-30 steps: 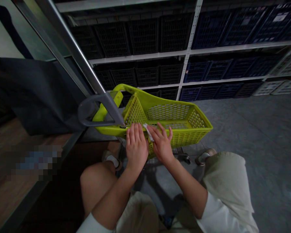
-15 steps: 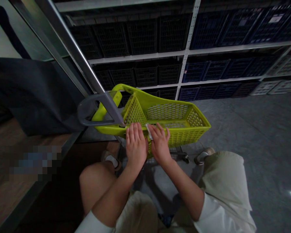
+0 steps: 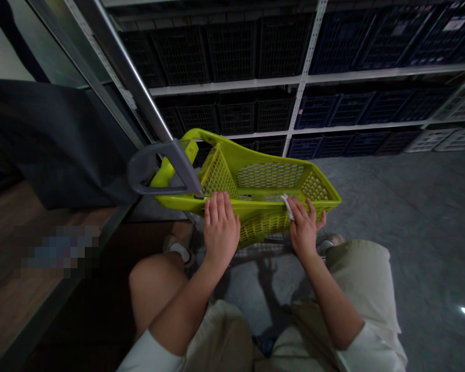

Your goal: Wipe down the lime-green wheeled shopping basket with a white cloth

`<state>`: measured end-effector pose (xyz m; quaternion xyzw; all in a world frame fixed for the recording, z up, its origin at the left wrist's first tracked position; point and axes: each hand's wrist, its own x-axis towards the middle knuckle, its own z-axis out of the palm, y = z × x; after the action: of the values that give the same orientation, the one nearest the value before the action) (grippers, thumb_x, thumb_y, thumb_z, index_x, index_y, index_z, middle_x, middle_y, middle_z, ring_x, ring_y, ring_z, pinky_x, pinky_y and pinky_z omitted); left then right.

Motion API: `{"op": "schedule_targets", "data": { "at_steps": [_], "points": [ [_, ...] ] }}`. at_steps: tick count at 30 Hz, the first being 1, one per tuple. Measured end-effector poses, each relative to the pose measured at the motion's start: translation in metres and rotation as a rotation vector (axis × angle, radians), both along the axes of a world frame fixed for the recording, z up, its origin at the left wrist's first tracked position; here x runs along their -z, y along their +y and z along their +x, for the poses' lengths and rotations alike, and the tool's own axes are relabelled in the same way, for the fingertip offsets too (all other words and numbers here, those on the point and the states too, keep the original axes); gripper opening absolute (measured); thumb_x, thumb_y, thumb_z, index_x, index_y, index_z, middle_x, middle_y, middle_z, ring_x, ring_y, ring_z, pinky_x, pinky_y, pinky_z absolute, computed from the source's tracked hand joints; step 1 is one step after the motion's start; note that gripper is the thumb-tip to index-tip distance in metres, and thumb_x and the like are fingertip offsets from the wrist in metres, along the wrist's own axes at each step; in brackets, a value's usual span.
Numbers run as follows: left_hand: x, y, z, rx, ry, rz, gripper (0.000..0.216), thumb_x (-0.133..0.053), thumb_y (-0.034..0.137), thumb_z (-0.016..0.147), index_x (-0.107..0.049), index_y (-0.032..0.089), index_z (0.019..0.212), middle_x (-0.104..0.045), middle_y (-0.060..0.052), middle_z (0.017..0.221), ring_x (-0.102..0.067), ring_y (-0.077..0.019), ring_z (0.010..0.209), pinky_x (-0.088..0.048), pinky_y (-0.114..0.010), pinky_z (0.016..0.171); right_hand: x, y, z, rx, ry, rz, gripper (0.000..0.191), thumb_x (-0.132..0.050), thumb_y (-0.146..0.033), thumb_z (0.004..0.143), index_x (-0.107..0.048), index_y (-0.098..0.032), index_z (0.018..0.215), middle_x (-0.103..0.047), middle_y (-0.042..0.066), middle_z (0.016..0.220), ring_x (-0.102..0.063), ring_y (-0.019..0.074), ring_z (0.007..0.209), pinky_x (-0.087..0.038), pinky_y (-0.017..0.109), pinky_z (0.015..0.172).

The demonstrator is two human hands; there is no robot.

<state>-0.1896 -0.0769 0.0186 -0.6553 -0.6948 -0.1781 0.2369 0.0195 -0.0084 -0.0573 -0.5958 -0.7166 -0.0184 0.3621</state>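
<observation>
A lime-green plastic basket rides on a small cart in front of my knees. My left hand lies flat on the basket's near rim, fingers together and stretched out, holding nothing. My right hand presses a small white cloth against the near rim, toward the basket's right end. A grey cart handle on a metal pole rises at the basket's left end.
Shelving with dark and blue crates runs along the back. A dark cloth hangs at the left above a wooden surface. Grey floor spreads to the right. My bent knees are below the basket.
My right hand has slid the white cloth along the near rim from beside my left hand toward the basket's right end. My left hand has stayed on the rim.
</observation>
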Motion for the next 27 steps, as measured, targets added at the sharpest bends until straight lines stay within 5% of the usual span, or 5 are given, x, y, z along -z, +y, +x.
{"op": "schedule_targets", "data": {
  "at_steps": [9,14,21,24,27],
  "points": [
    [0.003,0.001,-0.001,-0.029,-0.003,0.035,0.055,-0.04,0.016,0.095,-0.038,-0.003,0.147,-0.046,-0.026,0.151,-0.039,-0.0338,0.145,-0.03,-0.053,0.122,-0.059,-0.035,-0.114,-0.391,0.063,-0.108,0.062,-0.038,-0.009,0.088,-0.045,-0.027,0.147,-0.057,0.002,0.146,-0.03,0.0202,0.148,-0.01,0.049,0.121],
    [-0.001,-0.002,-0.003,0.002,0.001,0.001,0.062,-0.049,0.023,0.094,-0.036,-0.006,0.147,-0.045,-0.027,0.151,-0.037,-0.0366,0.146,-0.028,-0.053,0.122,-0.043,-0.024,-0.077,-0.341,-0.039,-0.053,0.069,-0.041,-0.007,0.085,-0.043,-0.032,0.149,-0.057,0.0,0.145,-0.027,0.0226,0.15,-0.003,0.054,0.121],
    [-0.003,-0.002,0.0,-0.002,-0.02,-0.009,0.064,-0.05,0.026,0.094,-0.036,-0.005,0.148,-0.044,-0.026,0.152,-0.037,-0.0366,0.146,-0.027,-0.053,0.123,-0.007,0.001,0.01,0.002,-0.092,-0.059,0.067,-0.041,-0.009,0.084,-0.048,-0.033,0.146,-0.059,0.001,0.143,-0.031,0.0277,0.147,-0.009,0.062,0.118],
    [-0.002,-0.001,0.002,-0.01,-0.021,0.003,0.062,-0.05,0.026,0.094,-0.038,-0.005,0.147,-0.046,-0.026,0.151,-0.038,-0.0371,0.145,-0.028,-0.053,0.122,-0.016,-0.006,-0.015,0.023,-0.027,-0.061,0.067,-0.041,-0.008,0.083,-0.051,-0.032,0.144,-0.061,0.002,0.141,-0.027,0.0293,0.149,-0.009,0.064,0.117],
    [0.001,0.001,0.001,0.002,-0.006,0.018,0.059,-0.048,0.024,0.095,-0.039,-0.005,0.146,-0.048,-0.026,0.149,-0.038,-0.0372,0.145,-0.029,-0.054,0.122,-0.036,-0.022,-0.071,-0.197,0.036,-0.071,0.068,-0.04,-0.005,0.082,-0.05,-0.03,0.144,-0.06,0.001,0.142,-0.025,0.0243,0.15,-0.009,0.057,0.12]
  ]
}}
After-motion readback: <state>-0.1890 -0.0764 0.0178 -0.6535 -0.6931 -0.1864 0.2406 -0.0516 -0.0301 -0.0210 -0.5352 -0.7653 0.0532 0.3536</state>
